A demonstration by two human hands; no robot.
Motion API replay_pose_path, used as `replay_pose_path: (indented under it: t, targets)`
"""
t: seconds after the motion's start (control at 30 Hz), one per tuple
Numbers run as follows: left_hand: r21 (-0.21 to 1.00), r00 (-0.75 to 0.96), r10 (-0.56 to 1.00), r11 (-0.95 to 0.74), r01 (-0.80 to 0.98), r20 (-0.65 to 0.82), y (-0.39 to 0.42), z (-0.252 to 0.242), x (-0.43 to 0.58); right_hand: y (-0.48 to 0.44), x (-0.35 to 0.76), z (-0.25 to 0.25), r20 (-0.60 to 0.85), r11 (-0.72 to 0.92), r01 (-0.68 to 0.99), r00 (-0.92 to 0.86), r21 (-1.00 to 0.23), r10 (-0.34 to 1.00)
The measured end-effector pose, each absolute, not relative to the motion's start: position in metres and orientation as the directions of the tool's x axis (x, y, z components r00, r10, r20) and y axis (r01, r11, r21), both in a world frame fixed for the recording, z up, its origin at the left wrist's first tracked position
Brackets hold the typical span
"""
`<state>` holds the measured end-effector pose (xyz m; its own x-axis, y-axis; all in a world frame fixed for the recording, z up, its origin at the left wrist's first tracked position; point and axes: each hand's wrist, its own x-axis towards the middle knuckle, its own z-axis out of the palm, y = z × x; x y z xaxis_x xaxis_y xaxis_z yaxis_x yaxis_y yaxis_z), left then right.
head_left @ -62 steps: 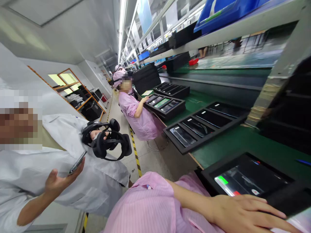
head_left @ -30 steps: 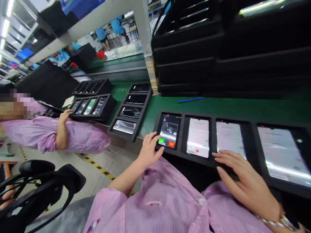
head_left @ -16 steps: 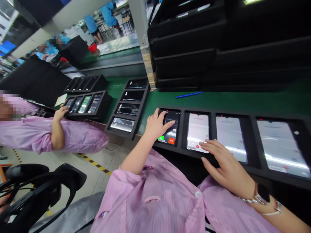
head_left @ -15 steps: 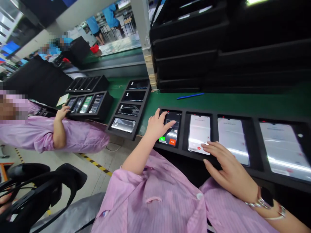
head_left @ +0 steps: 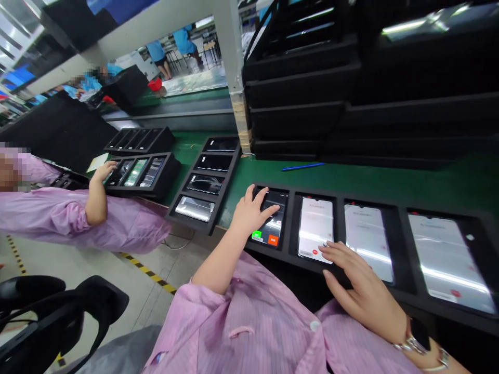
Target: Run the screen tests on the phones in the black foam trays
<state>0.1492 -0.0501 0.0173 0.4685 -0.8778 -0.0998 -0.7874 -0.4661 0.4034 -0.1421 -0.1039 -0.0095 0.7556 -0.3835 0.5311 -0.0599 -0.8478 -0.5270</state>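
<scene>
My left hand (head_left: 249, 210) is open, its spread fingers over the top left part of a smartphone (head_left: 277, 223) with a dark screen and green and red buttons. My right hand (head_left: 358, 280) is open too, its fingertips at the lower right of a white-screened smartphone (head_left: 316, 226) that shows a red round button. To the right lie another white-screened smartphone (head_left: 368, 234), partly behind my right hand, and a further lit smartphone (head_left: 444, 249). All sit in separate compartments of a black foam tray (head_left: 292, 221). Whether either hand presses a screen I cannot tell.
A blue pen (head_left: 303, 167) lies on the green table (head_left: 268, 169) behind the tray. Stacked black trays (head_left: 296, 119) rise at the back right. Left of my tray is another phone tray (head_left: 224, 200). A co-worker's hand (head_left: 103, 171) rests at a tray farther left.
The camera view has shifted slightly, so the tray and hands appear a little lower. Both my hands stay at the same phones. The co-worker's hand has moved slightly over its tray.
</scene>
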Motion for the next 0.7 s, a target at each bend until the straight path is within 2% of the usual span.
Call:
replay_pose_path:
  t: [0.23, 0.57, 0.7]
  targets:
    - [0.389, 0.465, -0.877, -0.473, -0.791, -0.12, -0.051, 0.018, 0.15, -0.104, -0.143, -0.011, 0.528, -0.844, -0.064, 0.754, -0.533, -0.391]
    - [0.53, 0.47, -0.88, -0.43, -0.731, -0.066, -0.051, 0.014, 0.159, -0.103, -0.14, -0.011, 0.549, -0.817, -0.065, 0.71, -0.574, -0.442]
    - [0.662, 0.486, -0.873, -0.38, -0.646, -0.027, -0.043, 0.01, 0.162, -0.102, -0.142, -0.013, 0.547, -0.826, -0.076, 0.715, -0.559, -0.436]
